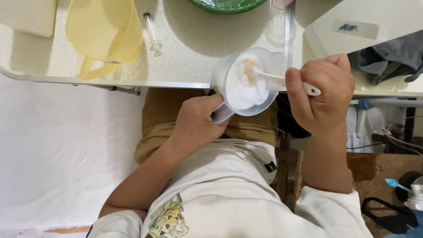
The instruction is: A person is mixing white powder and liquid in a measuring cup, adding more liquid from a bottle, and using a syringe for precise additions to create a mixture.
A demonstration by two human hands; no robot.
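My left hand (199,120) grips the handle of a clear plastic measuring cup (220,75), held just off the front edge of the table (185,61). The cup holds a white creamy mass with a small yellow streak on top. My right hand (324,94) is closed around a white plastic spoon (282,79), whose bowl is sunk in the white mass. Both hands are above my lap.
On the table stand a translucent yellow jug (103,31), a clear syringe (152,33), a green bowl (227,4) at the far edge, a cream box (28,15) and a grey cloth (390,55). A wooden stool (291,176) and cables (392,141) lie at right.
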